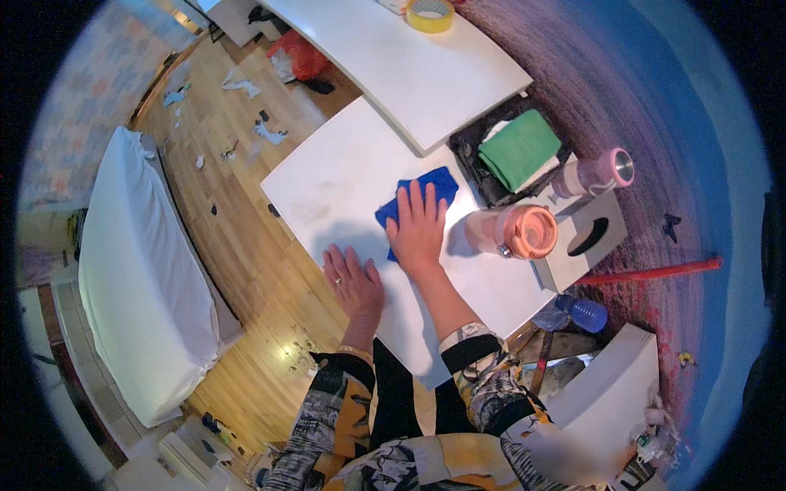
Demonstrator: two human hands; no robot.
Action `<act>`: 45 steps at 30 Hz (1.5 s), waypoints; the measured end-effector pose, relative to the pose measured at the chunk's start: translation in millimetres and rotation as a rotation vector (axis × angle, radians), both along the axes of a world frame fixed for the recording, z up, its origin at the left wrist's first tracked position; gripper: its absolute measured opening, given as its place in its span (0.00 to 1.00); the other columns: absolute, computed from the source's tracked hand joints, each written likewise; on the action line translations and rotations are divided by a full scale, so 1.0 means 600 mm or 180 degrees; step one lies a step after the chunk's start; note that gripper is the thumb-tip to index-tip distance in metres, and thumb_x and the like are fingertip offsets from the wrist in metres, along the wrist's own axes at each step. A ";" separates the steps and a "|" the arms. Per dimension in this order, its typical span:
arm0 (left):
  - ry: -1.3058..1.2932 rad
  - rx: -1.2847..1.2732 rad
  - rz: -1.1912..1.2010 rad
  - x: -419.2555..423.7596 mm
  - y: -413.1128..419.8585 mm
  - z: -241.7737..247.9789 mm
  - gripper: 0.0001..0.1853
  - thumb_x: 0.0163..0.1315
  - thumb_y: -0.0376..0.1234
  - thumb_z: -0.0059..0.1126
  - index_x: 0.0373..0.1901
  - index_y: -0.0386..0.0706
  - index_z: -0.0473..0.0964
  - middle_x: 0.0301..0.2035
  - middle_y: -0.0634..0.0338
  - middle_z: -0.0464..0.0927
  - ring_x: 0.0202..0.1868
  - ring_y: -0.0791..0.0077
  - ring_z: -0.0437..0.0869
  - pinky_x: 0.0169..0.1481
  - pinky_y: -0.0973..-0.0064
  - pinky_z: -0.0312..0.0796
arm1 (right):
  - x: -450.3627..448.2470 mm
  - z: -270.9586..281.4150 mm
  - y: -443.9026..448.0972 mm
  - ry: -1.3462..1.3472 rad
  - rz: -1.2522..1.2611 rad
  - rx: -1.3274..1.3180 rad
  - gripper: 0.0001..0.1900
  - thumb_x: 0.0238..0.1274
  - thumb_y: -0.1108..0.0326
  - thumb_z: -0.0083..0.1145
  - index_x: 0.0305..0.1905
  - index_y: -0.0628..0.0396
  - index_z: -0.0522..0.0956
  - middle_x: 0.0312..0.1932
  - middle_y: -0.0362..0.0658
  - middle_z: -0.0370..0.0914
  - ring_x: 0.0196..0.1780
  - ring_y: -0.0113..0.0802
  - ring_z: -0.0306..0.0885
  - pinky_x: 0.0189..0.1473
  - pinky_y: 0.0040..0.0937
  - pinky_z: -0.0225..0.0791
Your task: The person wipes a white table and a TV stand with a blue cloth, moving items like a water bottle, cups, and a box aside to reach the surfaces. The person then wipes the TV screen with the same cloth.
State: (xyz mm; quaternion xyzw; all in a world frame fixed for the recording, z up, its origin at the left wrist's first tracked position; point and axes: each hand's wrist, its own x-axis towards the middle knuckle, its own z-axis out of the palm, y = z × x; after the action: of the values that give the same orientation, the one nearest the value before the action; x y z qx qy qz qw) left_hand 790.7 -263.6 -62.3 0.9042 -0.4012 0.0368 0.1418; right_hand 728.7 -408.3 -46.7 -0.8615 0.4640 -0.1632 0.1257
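Note:
A blue cloth [443, 183] lies on a white table [325, 166] with my right hand [419, 230] flat on top of it, fingers spread a little. My left hand [354, 283], with a ring on one finger, rests palm down at the table's near left edge and holds nothing. Right of my right hand stands a bottle with an orange lid [531, 232]. Beyond it are a folded green cloth [521, 149] on a black bag [470, 150] and a clear bottle with a pink lid [614, 167]. Faint grey smudges show on the tabletop left of the blue cloth.
A raised white surface [424, 80] holding a roll of yellow tape [430, 16] adjoins the table's far side. A white tissue box [580, 242] stands at the right edge, by the wall. Scraps litter the wooden floor [227, 184] at left, near a white-covered bed [144, 276].

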 end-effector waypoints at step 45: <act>0.0282 0.1589 -0.2506 0.146 0.030 0.119 0.39 0.59 0.45 0.63 0.70 0.39 0.61 0.68 0.34 0.57 0.68 0.40 0.63 0.71 0.52 0.58 | -0.066 -0.010 0.184 0.0443 -0.0975 -0.0309 0.33 0.55 0.60 0.57 0.69 0.54 0.68 0.75 0.50 0.56 0.78 0.57 0.48 0.73 0.63 0.43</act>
State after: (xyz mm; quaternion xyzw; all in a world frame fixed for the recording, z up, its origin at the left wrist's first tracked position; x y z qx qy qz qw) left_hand 878.3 -245.8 9.3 0.6904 -0.7039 -0.1561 -0.0598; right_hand 688.8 -297.7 -52.8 -0.7951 0.5890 -0.1426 0.0252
